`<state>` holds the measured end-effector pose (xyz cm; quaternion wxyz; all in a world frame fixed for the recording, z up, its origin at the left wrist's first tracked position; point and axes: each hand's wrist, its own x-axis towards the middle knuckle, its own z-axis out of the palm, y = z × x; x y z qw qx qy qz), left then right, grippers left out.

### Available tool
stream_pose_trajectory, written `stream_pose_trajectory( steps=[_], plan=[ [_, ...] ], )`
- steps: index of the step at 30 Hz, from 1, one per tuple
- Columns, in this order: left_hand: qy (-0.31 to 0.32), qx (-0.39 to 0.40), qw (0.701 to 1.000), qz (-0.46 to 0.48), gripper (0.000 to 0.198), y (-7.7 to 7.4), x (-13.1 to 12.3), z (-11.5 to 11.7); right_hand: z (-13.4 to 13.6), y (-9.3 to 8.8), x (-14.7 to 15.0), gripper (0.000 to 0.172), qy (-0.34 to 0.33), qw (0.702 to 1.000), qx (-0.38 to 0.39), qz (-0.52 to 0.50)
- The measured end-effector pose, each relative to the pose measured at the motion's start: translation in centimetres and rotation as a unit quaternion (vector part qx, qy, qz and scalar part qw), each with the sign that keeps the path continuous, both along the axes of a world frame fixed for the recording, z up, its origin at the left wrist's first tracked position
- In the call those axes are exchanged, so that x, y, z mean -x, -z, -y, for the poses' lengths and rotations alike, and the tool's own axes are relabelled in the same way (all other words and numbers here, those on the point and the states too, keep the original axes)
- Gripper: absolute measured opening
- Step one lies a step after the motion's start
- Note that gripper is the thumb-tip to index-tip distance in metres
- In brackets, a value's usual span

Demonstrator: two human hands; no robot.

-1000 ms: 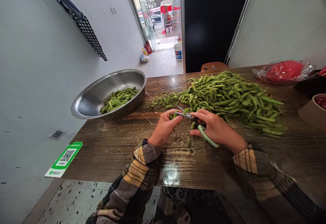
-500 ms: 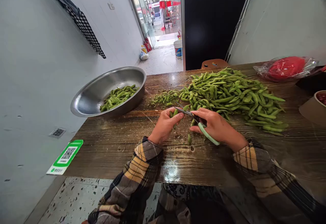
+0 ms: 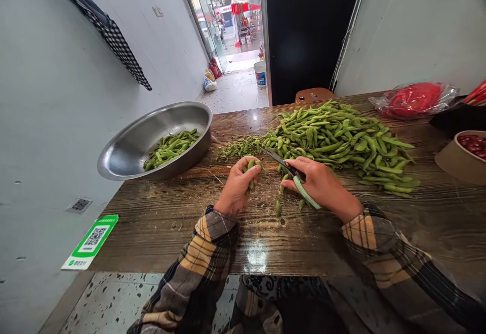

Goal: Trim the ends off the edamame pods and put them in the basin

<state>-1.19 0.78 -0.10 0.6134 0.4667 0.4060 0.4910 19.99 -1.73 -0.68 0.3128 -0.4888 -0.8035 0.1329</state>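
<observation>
The left hand [image 3: 236, 186] curls around pods [image 3: 251, 167]; the right hand [image 3: 321, 184] grips scissors [image 3: 285, 165] pointing forward-left. The bowl [image 3: 123, 156] contains more pods [image 3: 172, 147]; the tub [image 3: 455, 161] contains red pieces [image 3: 474, 144].

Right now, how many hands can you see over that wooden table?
2: the left hand, holding green pods, and the right hand, gripping scissors. Both show plainly; no others are in view.

Apparently a small street-front shop: green QR-code card [image 3: 91, 241], glass door [image 3: 215, 40] streetward.
</observation>
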Motion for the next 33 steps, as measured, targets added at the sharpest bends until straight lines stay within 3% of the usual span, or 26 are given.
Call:
stream_pose_trajectory(
  steps=[7,15,22,27,33],
  plan=[
    [-0.017,0.050,0.994,0.097,0.030,-0.17,0.21,-0.08,0.37,-0.11,0.45,0.054,-0.007,0.999,0.015,0.035],
    [0.028,0.015,0.998,0.045,0.026,0.33,-0.46,0.50,0.57,-0.09,0.62,0.052,-0.024,1.000,0.010,0.016],
    [0.024,0.007,0.999,0.040,0.026,0.34,-0.47,0.61,0.55,-0.12,0.59,0.054,-0.038,0.999,0.000,0.018],
    [0.040,-0.004,0.998,0.040,0.022,0.58,-0.56,0.59,0.52,0.11,0.57,0.043,-0.031,0.999,-0.014,0.033],
    [0.034,0.061,0.993,0.100,0.026,0.24,-0.12,0.27,0.31,0.52,0.51,0.040,-0.011,0.999,-0.019,0.026]
  ],
)
